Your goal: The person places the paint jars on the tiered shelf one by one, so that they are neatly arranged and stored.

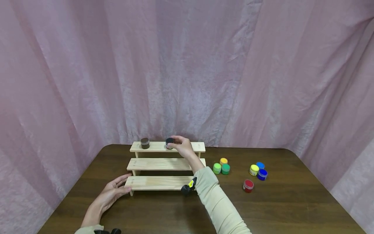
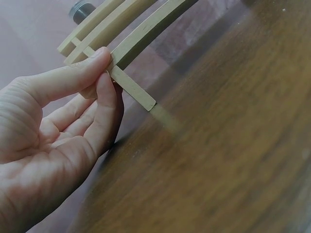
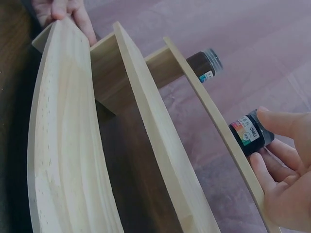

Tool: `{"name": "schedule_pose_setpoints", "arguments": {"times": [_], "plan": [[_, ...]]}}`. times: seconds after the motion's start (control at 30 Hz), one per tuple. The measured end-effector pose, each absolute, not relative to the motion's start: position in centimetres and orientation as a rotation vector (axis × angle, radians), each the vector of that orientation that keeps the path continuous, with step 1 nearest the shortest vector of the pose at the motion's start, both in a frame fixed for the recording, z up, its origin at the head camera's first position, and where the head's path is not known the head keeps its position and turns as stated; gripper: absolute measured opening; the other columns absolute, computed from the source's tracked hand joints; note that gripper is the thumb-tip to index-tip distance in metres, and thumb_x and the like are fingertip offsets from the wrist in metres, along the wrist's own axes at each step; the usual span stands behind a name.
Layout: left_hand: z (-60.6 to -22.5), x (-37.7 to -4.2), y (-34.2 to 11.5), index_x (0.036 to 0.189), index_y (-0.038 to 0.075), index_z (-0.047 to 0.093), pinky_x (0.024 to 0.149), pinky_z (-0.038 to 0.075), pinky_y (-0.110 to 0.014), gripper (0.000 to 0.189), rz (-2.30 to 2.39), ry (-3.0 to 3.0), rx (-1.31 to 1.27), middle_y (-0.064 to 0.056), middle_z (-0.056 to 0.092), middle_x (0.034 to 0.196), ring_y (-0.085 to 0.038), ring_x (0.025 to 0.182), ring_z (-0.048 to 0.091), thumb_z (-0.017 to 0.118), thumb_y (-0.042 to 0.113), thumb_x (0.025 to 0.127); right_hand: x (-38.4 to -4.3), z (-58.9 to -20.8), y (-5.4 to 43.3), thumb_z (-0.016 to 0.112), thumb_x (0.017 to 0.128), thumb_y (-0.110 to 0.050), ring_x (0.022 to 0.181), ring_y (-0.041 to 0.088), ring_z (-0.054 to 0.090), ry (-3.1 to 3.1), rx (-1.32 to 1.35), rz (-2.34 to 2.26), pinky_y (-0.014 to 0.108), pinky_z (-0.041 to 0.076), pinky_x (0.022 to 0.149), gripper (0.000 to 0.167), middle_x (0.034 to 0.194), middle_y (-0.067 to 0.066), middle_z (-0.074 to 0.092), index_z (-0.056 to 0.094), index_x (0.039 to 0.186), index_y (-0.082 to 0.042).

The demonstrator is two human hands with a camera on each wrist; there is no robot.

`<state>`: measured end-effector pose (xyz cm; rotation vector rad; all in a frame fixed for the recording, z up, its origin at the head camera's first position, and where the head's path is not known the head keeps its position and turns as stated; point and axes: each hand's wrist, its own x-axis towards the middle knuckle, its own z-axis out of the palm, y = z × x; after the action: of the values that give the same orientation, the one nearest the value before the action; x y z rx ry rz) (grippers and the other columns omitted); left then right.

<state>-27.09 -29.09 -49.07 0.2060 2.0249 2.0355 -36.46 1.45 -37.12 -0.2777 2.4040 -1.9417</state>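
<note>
A three-step wooden rack [image 1: 159,164] stands on the table. My right hand [image 1: 184,148] pinches a small black paint jar [image 1: 168,141] at the middle of the top step; in the right wrist view the black jar [image 3: 249,133] sits against the board with its label showing. A dark brown paint jar [image 1: 145,143] stands further left on that step. At the rack's left end, my left hand [image 1: 112,192] grips the edge of the lowest step, thumb on the board, as the left wrist view shows with the thumb and fingers at the step's end [image 2: 116,59].
Right of the rack are light green [image 1: 217,168], dark green [image 1: 225,169] and orange [image 1: 223,161] jars. Further right cluster yellow [image 1: 254,170], blue [image 1: 260,165] and dark blue [image 1: 262,174] jars, with a red jar [image 1: 248,186] nearer. A pink curtain [image 1: 187,71] hangs behind the table.
</note>
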Motion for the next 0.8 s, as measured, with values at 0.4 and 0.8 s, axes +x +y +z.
{"name": "schedule_pose_setpoints", "arguments": {"times": [0.4,0.8], "plan": [[-48.9,-27.1,-28.9,0.153,-0.006,0.016,0.090,0.052,-0.017,0.079,2.019,2.025,0.165,-0.028,0.009,0.158,-0.001,0.104,0.061,0.064,0.006,0.091,-35.9,-36.8,3.4,0.068,0.090,-0.010,0.124,0.031,0.057,2.248,-0.310,-2.057,0.038,0.049,0.105,0.052,0.138,0.018,0.055,0.052,0.138,-0.002],[-48.9,-27.0,-28.9,0.153,-0.006,0.016,0.090,0.052,-0.016,0.079,2.018,2.026,0.164,-0.028,0.009,0.158,0.000,0.103,0.061,0.064,0.006,0.091,-34.0,-37.2,6.3,0.063,0.092,-0.007,0.117,0.024,0.060,2.200,-0.255,-2.251,0.038,0.050,0.104,0.043,0.134,0.021,0.057,0.055,0.134,0.001]]}}
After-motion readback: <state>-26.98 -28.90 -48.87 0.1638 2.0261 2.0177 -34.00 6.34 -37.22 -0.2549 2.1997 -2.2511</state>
